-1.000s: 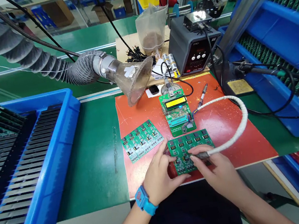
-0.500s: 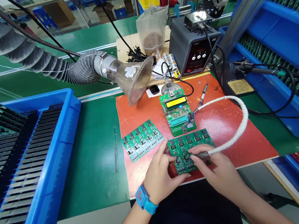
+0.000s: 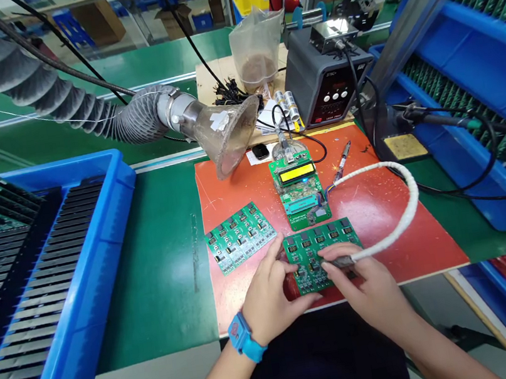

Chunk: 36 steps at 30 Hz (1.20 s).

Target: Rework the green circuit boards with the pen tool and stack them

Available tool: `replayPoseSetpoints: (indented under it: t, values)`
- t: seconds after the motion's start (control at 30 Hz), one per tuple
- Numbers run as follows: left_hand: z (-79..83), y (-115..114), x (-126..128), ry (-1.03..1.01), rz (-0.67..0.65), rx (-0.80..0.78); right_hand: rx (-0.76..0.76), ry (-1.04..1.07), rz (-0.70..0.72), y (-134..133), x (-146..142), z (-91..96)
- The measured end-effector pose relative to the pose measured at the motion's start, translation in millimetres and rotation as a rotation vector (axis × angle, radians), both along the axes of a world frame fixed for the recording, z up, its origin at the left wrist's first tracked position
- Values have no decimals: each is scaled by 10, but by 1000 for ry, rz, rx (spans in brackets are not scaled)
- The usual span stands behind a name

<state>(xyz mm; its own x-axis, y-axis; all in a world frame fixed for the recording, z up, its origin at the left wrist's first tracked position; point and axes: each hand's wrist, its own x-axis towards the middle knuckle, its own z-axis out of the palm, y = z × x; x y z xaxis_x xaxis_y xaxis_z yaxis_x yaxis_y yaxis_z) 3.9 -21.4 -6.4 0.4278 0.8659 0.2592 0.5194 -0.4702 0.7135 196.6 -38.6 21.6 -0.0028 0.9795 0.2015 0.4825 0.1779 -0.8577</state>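
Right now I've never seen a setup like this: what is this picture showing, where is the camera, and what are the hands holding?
This picture comes from a camera worn on a person's head, looking forward and down at their own bare hands. They sit at a green workbench with a red-orange mat on it. The left hand, wearing a blue wristband, steadies a green circuit-board panel with small digit displays. The right hand holds a dark probe against that panel. The probe ends a white-sleeved cable running to a board with a yellow display. A second panel lies to the left. Beyond stand a soldering station and fume hood; a blue tray sits at left.
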Motion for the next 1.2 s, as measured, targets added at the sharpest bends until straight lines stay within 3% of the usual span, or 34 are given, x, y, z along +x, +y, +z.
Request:
replayPoseSetpoints:
  t: [0.93, 1.2]
  values:
    - [4, 6, -2, -17, -14, -33, -66, 30, -35, -21, 59, -4]
    - [29, 1, 2, -23, -6, -52, -48, 185, -46, -85, -82, -59]
